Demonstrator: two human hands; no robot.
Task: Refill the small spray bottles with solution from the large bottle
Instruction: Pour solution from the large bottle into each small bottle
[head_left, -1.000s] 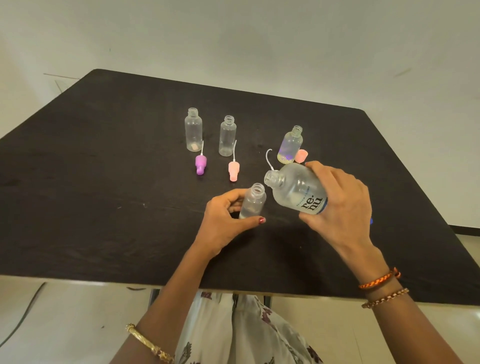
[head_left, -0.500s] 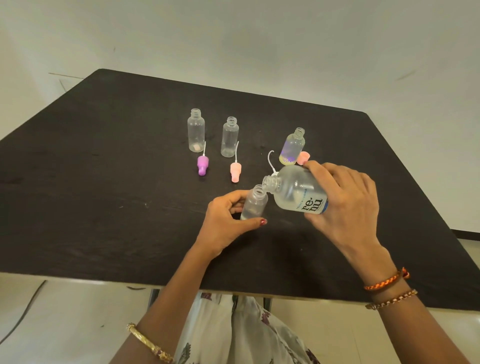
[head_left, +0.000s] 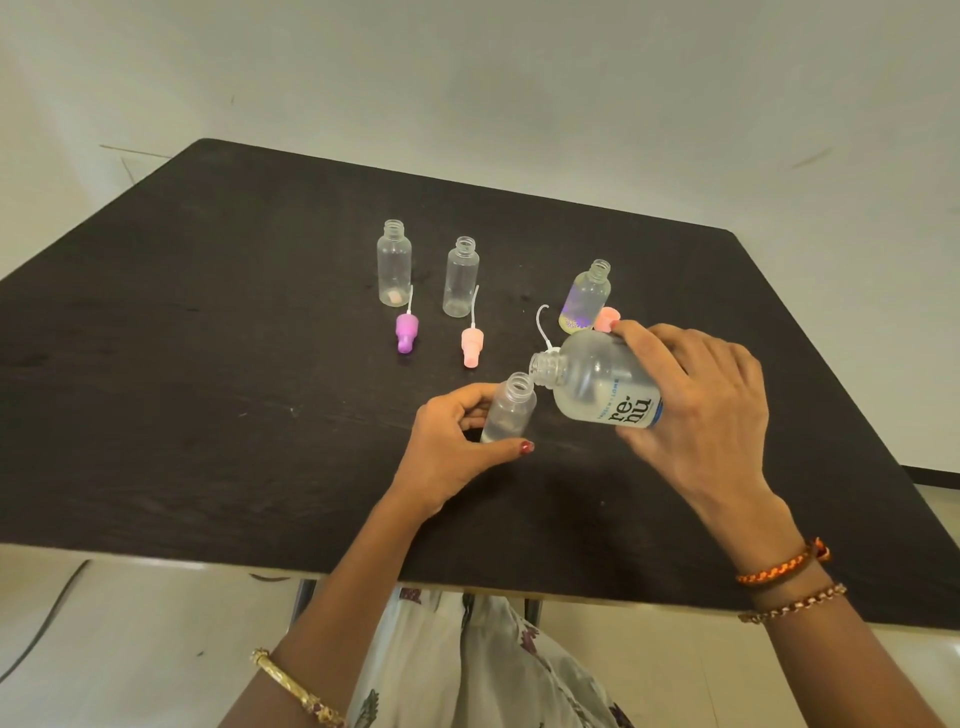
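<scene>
My left hand (head_left: 449, 447) grips a small clear spray bottle (head_left: 511, 408), uncapped and standing on the black table (head_left: 208, 364). My right hand (head_left: 696, 410) holds the large clear bottle (head_left: 597, 384) labelled "re-nu", tipped left so its open neck sits just above the small bottle's mouth. Three more uncapped small bottles stand behind: one at the left (head_left: 394, 262), one in the middle (head_left: 461, 278), and one with a purple-yellow flower print (head_left: 586, 299) at the right.
A purple spray cap (head_left: 406, 332) and a pink spray cap (head_left: 471, 347) lie with their tubes in front of the back bottles. Another pink cap (head_left: 605, 318) and a curved white tube (head_left: 543, 325) lie behind the large bottle. The table's near edge runs just before me.
The large bottle has tipped further and moved down-left, bringing its neck over the small bottle's mouth. My left hand has kept its grip on the small bottle.
</scene>
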